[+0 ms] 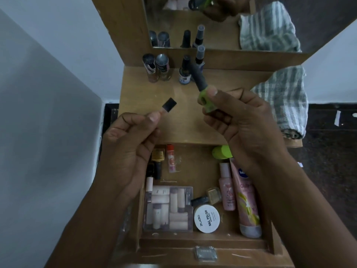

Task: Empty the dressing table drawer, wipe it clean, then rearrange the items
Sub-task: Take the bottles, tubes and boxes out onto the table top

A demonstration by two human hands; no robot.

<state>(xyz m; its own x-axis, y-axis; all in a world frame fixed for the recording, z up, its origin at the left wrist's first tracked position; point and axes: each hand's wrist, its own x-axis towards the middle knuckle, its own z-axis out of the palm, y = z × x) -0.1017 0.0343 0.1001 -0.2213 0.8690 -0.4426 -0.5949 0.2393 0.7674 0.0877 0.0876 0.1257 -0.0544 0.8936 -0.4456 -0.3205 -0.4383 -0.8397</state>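
Right hand point(237, 120) pinching green-grey tool point(201, 86): light, stiff. Left hand point(131, 138) pinching small dark-tipped strip point(169, 105): flimsy; hold by clear end.

The desk point(173, 120) is bare through its middle; bottles point(166, 68) line its back edge and a striped towel point(286, 101) fills its right edge. The drawer point(204, 242) looks free only at its centre, between a clear box point(168, 207) and tubes point(245, 200)

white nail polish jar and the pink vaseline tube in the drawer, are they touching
Apart. The head view shows bare drawer floor between the white nail polish jar and the pink tube.
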